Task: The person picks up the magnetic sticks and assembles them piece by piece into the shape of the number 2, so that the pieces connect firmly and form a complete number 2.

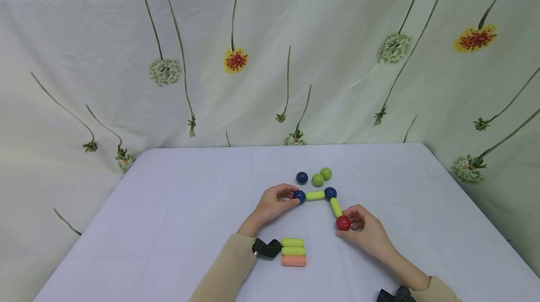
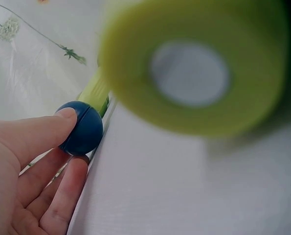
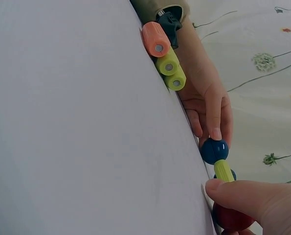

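Head view: on the white-covered table (image 1: 177, 217) we record a bent chain (image 1: 330, 193) of balls and rods spanning the gap between both hands. The left hand (image 1: 273, 203) grasps a blue end ball (image 1: 299, 196) between thumb and fingers. Tracing from there, we note a yellow-green rod (image 1: 315, 195), a blue ball at the corner, then a second yellow-green rod (image 1: 336, 207) angled toward the person, finishing at a red ball (image 1: 343, 222). The right hand (image 1: 369, 232) grips this red ball, thumb on its near side.

Beyond the chain we log a loose blue ball (image 1: 302, 178) and, just beside it, two green balls (image 1: 318, 180). Nearer the person, by the left wrist, two short yellow-green rods (image 1: 293, 251) and an orange rod (image 1: 294, 260) lie side by side.

Left wrist view: we see the thumb on the end ball; a blurred yellow-green rod end (image 2: 189, 73), pale at centre, looms close. Right wrist view: the thumb partly covers the red ball.
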Demonstrator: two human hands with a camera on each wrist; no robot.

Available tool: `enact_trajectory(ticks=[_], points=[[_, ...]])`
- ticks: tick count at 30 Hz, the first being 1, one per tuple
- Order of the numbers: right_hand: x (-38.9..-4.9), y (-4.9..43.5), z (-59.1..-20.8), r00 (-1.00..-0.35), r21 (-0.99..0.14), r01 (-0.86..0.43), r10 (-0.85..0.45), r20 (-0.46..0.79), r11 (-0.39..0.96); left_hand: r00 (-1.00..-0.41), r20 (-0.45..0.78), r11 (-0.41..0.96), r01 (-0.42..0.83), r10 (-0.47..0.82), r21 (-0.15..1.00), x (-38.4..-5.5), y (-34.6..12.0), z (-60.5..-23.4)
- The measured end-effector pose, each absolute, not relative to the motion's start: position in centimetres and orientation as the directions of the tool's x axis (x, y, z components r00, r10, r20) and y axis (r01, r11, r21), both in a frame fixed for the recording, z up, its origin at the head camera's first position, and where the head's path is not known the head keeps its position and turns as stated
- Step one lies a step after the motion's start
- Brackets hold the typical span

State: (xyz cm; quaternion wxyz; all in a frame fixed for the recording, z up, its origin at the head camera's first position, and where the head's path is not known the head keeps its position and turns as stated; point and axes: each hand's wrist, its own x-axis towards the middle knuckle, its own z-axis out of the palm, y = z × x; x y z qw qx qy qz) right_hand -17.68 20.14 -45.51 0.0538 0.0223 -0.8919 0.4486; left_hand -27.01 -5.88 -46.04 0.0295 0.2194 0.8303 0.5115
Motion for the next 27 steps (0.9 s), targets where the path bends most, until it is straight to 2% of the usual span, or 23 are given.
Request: enact_trajectory(ticks=[13, 20, 27], points=[[-17.58, 20.09, -45.51, -0.993, -0.796, -0.108, -0.024, 0.116, 0.596, -0.901, 0.182, 0.370, 0.336, 0.393, 0.866, -27.08, -5.84, -46.19], [-17.65, 20.01, -45.64, -0.993, -0.806, -0.115, -0.038, 0.114, 0.581, -0.885, 0.230, 0.378, 0.391, 0.405, 0.839, -27.05, -5.97, -46.33], [-17.61, 20.02, -45.63, -0.992, -0.804, -0.121, -0.051, 0.112, 0.582, -0.901, 0.197, 0.364, 0.345, 0.385, 0.865, -27.03, -5.83, -46.23]])
